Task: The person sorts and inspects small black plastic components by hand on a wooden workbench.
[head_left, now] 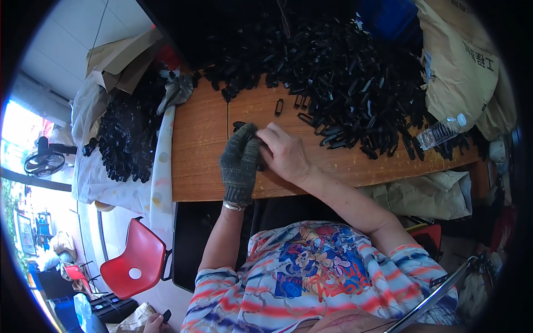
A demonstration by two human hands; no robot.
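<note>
A small black piece (238,125) shows at the gloved left hand (239,161), whose fingers the bare right hand (286,155) meets; whether either grip is clamped, I cannot tell. On the wooden tabletop (200,144) lie uncounted black pieces (355,94), one clear bottle (441,132); beside, a paper sack (463,66) bears dark characters. Leftward: one fan (44,162), a red chair (136,258).

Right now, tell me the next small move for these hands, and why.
Probably draw the bare right hand slightly back from the gloved left hand: they come together above the wooden tabletop, hiding whatever may lie between them. A small gap should reveal it before either reaches for the lone black rectangular frame beyond.
</note>
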